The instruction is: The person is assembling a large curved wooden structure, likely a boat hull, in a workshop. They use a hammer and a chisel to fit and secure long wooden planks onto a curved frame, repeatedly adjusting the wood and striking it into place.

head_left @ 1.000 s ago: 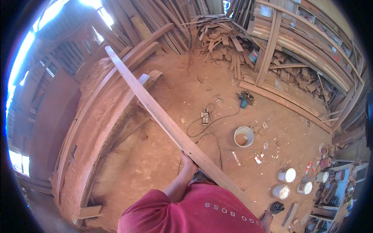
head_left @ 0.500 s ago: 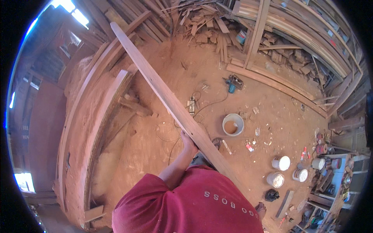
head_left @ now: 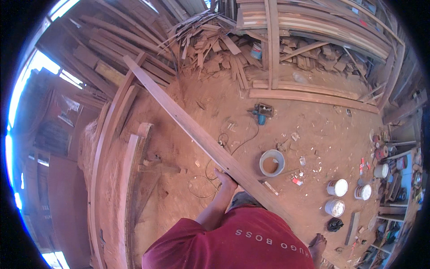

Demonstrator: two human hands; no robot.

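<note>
Plank (head_left: 204,137) is slanting above the floor (head_left: 304,125); I'm seeing the left hand (head_left: 227,180) clasping its left edge, but can't tell what the right hand (head_left: 317,244) is doing.

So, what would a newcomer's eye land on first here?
Probably the long plank slanting across the middle, with the left hand holding its edge. Next, the red shirt filling the bottom centre, then the heap of scrap wood at the top.
</note>
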